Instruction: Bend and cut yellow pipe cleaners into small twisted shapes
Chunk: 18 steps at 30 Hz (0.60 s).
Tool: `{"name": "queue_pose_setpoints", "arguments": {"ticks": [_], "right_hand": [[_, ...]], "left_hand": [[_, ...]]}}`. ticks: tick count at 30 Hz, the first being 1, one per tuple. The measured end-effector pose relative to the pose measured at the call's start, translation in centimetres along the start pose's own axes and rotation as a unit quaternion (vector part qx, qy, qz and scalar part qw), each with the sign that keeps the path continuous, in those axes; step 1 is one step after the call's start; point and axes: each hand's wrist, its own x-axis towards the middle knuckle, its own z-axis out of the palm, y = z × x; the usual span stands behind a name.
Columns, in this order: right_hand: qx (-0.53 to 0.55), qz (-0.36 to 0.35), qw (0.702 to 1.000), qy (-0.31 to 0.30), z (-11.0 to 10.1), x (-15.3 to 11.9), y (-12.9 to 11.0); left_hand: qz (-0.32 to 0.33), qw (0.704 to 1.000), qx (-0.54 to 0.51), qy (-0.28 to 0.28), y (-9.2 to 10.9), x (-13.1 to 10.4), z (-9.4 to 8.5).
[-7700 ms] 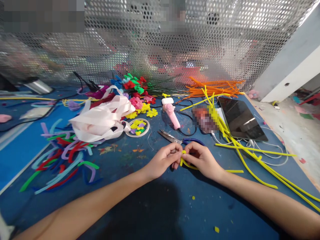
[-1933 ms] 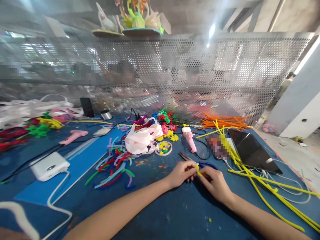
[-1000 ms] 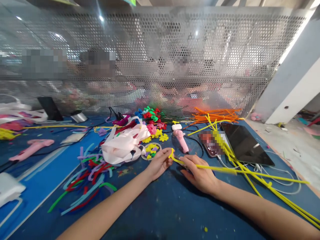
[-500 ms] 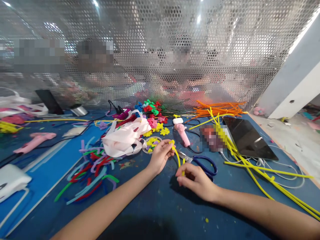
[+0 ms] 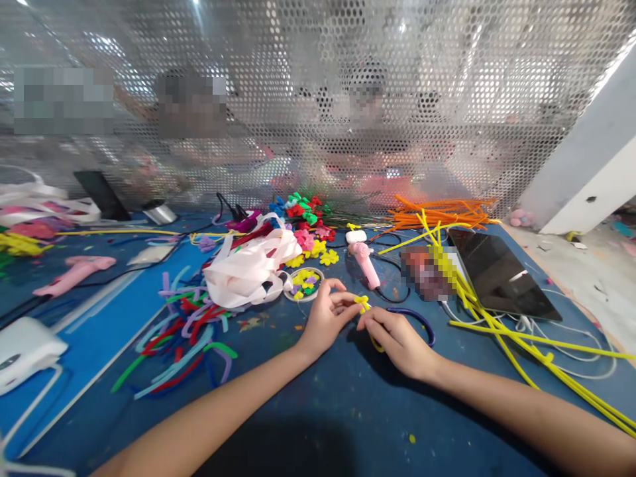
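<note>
Perforated metal sheeting point(image 5: 278, 152) stands behind a blue tabletop point(image 5: 368, 424), on which a pink corded tool point(image 5: 368, 268) lies. Just on the near side of that tool, the left hand point(image 5: 324, 321) and right hand point(image 5: 400, 341) are close together, fingertips of both pinching a yellow fuzzy strip point(image 5: 362, 302). Left of the tool lie yellow flowers point(image 5: 328, 257) and pale ribbon point(image 5: 233, 271); to its right, long yellow strips point(image 5: 472, 297), a dark tablet point(image 5: 501, 275) and, farther back, orange strips point(image 5: 442, 213).

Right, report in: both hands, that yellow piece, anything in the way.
Left hand pinching small yellow piece. Right hand at its lower end, exact grip unclear. Blue handle just beyond right hand, partly hidden, possibly in the way.
</note>
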Motion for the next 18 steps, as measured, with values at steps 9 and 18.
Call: {"name": "queue_pose_setpoints", "arguments": {"ticks": [9,18], "right_hand": [[0.166,-0.002,0.986,-0.032,-0.3,0.2,0.5],[0.217,-0.001,0.976,0.023,0.1,0.6,2.2]], "left_hand": [[0.057,0.996,0.057,-0.027,0.0,-0.8,-0.3],[0.035,0.999,0.006,0.004,0.2,-0.8,0.1]]}}
